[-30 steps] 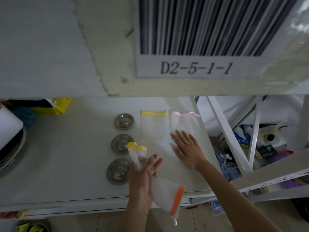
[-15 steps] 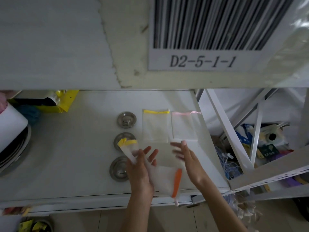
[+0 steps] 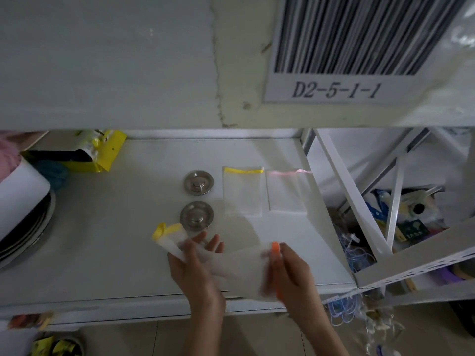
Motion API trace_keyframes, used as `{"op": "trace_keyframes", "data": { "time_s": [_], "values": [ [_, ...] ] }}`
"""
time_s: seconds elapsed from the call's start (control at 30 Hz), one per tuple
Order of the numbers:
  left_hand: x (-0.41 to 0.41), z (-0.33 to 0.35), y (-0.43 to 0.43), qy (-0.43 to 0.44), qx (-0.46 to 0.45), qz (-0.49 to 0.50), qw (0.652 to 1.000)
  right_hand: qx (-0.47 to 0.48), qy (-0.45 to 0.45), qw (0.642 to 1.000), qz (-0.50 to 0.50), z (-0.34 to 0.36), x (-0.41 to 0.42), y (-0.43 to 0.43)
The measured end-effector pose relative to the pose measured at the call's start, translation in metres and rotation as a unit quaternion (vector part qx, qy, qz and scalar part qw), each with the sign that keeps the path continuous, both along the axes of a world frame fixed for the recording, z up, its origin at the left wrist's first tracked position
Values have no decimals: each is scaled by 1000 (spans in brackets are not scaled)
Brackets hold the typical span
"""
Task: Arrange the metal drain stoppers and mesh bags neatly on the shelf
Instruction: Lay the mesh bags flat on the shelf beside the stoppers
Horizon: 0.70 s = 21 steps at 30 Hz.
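Observation:
Two round metal drain stoppers [image 3: 198, 182] [image 3: 196, 216] lie in a column on the white shelf [image 3: 128, 227]; a third is hidden behind my left hand. To their right lie flat a yellow-trimmed mesh bag [image 3: 242, 191] and a pink-trimmed mesh bag [image 3: 285, 190], side by side. My left hand [image 3: 196, 263] holds another yellow-trimmed mesh bag [image 3: 171, 237] over the shelf's front. My right hand [image 3: 290, 269] grips the orange-trimmed mesh bag [image 3: 244, 268] by its orange end, and the bag stretches across to my left hand.
A white roll [image 3: 20, 194] on stacked dark plates and a yellow package [image 3: 102, 155] occupy the shelf's left. The upper shelf edge carries a barcode label [image 3: 336, 89]. White bracing [image 3: 352, 199] and cluttered goods lie to the right.
My right hand left the pink-trimmed bag, came back to the front and took the orange end of the orange-trimmed bag, which now spreads between both hands. The camera tilted slightly.

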<state>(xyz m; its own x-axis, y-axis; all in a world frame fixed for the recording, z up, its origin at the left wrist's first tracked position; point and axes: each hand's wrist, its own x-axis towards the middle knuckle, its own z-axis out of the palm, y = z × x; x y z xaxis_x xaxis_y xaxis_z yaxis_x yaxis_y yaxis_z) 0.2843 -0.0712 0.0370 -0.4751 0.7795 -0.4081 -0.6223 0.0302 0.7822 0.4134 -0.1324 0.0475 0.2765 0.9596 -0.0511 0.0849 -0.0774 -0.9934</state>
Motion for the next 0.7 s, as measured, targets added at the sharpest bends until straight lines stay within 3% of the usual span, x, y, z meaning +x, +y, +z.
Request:
{"op": "trace_keyframes", "data": {
  "time_s": [0.1, 0.2, 0.33, 0.4, 0.5, 0.6, 0.7],
  "values": [
    [-26, 0, -2, 51, 1, 10, 999, -17, -112, 991, 65, 4, 27, 29],
    [-52, -1, -3, 84, 14, 14, 996, -106, -186, 959, 187, -16, 40, 74],
    [-69, -5, -6, 81, 26, 6, 996, -88, -444, 843, 291, -58, 34, 122],
    [-70, -7, -9, 82, 27, 1, 996, -57, -509, 812, 280, -66, 27, 134],
    [-70, -9, -13, 87, 30, -7, 996, -3, -579, 794, 186, -71, 20, 138],
    [-72, -11, -14, 87, 31, -17, 996, 53, -574, 814, 62, -77, 12, 117],
    [-72, -13, -14, 92, 28, -19, 995, 56, -554, 830, 42, -86, 1, 82]
  ]
}}
